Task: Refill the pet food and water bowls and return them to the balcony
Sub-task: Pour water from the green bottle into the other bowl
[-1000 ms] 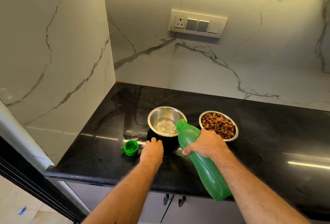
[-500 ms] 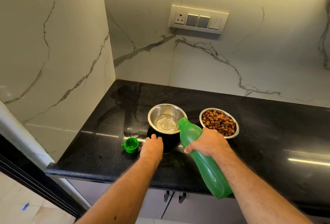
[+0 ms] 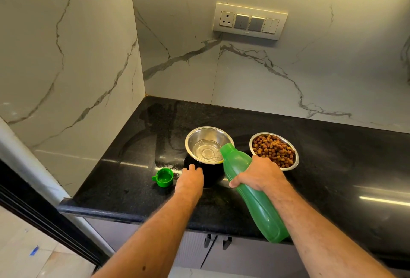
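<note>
A steel water bowl (image 3: 200, 138) with a black base stands on the black counter (image 3: 332, 162) and holds a little water. My right hand (image 3: 258, 173) grips a green bottle (image 3: 259, 202), tilted with its open mouth over the bowl's right rim. My left hand (image 3: 190, 179) rests against the bowl's black base, fingers curved on it. To the right, a second steel bowl (image 3: 290, 166) is full of brown kibble.
The bottle's green cap (image 3: 164, 177) lies upside down on the counter left of my left hand. Marble walls close the corner at left and back, with a switch plate (image 3: 249, 21) on the back wall. Cabinet handles (image 3: 217, 241) sit below the counter edge.
The view has shifted slightly. The bottle stays tipped at the bowl's rim and both hands keep their places.
</note>
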